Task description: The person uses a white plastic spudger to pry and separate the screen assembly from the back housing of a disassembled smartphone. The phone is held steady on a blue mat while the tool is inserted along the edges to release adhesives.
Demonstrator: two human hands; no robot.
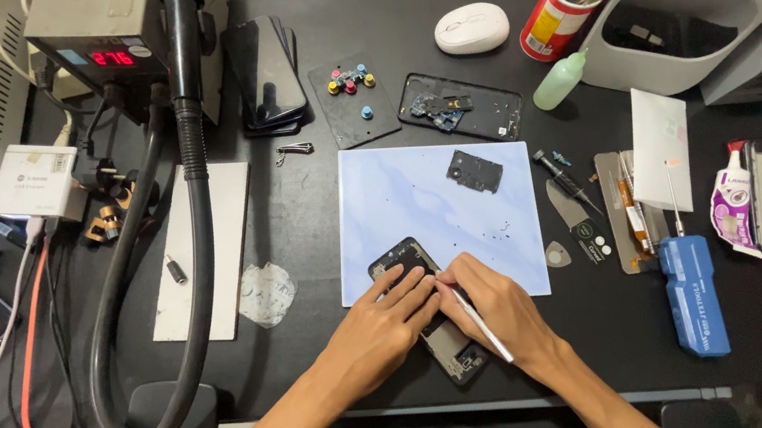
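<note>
Right-hand grip point(497, 311) was closed pen-style around a thin silver metal tool point(481, 323), tip end pointing far-left toward the opened black smartphone body point(430, 309), shaft trailing near-right over the back of the hand. Left-hand grip point(384, 324) wasn't wrapped around anything: fingers were extended and pressed flat on the phone's upper half, pinning it down.

Phone lay at the near edge of the pale blue rectangular work mat point(439, 217), its far end on the mat and its near end hanging off onto the black table point(303, 204). Long axis ran diagonal, far-left to near-right. Both hands were on it, meeting near its middle; the left covered the far-left portion, the right came in from the right side. Tool tip sat just beside the left fingertips, roughly mid-phone; exact contact point was hidden by the fingers.

Key relation: tool shaft ran almost parallel to the phone's long axis, so the tip addressed the phone along its length, not across it. The right hand was nearer the working spot; the left was only bracing.

Around it: a small black cover plate point(474, 171) lay on the far part of the mat, well apart from the hands, with tiny dark specks point(498, 229) on the mat between it and the right hand, probably screws but too small to tell. A blue tool case point(693, 295) sat to the right on the table, well apart.
</note>
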